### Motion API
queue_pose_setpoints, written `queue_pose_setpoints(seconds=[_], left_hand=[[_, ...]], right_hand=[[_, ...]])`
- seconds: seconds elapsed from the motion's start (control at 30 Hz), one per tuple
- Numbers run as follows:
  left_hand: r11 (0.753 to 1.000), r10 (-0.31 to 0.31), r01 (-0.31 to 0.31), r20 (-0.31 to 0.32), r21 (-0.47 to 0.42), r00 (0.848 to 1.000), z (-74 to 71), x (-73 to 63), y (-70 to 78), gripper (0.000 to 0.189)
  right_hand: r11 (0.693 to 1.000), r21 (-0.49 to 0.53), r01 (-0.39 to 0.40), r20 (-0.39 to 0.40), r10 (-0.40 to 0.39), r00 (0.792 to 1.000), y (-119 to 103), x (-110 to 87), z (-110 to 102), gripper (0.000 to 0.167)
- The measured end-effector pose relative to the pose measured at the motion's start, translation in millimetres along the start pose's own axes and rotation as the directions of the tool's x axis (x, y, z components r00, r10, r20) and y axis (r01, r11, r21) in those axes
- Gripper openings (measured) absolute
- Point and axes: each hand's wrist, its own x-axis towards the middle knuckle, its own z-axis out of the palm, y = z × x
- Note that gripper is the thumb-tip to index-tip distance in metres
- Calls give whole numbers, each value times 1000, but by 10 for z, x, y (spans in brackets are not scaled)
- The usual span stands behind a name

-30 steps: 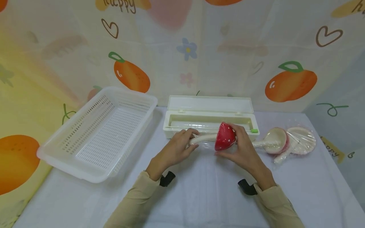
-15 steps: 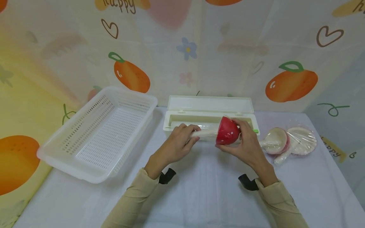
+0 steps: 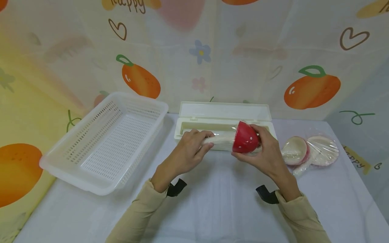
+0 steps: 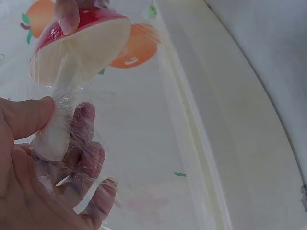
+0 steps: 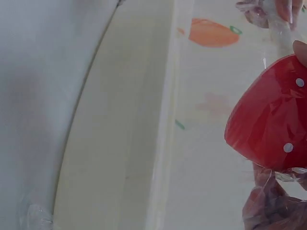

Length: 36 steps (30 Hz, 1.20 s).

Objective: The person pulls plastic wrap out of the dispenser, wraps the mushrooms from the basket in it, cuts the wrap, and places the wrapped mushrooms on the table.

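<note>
A mushroom-shaped ladle with a white-dotted red cap, cream underside and pale handle is wrapped in clear film. My left hand pinches the end of its handle between thumb and fingers. Round the red cap curl the thumb and fingers of my right hand. The left wrist view shows the cap's cream underside and film bunched about the left hand's fingers. In the right wrist view the red cap is cut off by the edge, and film gathers below it. Both hands hold the ladle above the table, in front of the white box.
A white cling film box stands open against the backdrop, its lid raised. At the left is a white perforated basket. Two more film-wrapped pieces lie at the right, a red-and-cream bowl-shaped one and a round cream one, with a handle between.
The ladle has shifted slightly right and up, its red cap turning to show more of its outer face. My right hand moved along with it; the left stays at the handle end.
</note>
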Motion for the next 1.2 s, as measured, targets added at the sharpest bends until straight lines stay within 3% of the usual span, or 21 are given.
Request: queue_pose_setpoints(seconds=[0.27, 0.6, 0.9, 1.2], left_hand=[[999, 35, -34, 48, -14, 998, -66, -66, 94, 23], [989, 14, 13, 179, -147, 984, -139, -144, 141, 23], [947, -69, 175, 361, -270, 930, -171, -209, 134, 15], [922, -82, 240, 451, -304, 889, -59, -274, 42, 25]], right_hand=[[997, 4, -71, 66, 70, 995, -106, -129, -108, 89], [990, -44, -136, 136, 141, 981, -219, -231, -175, 81], [972, -144, -187, 200, 214, 956, -301, -353, -200, 76], [968, -125, -216, 249, 241, 938, -203, -496, -116, 69]])
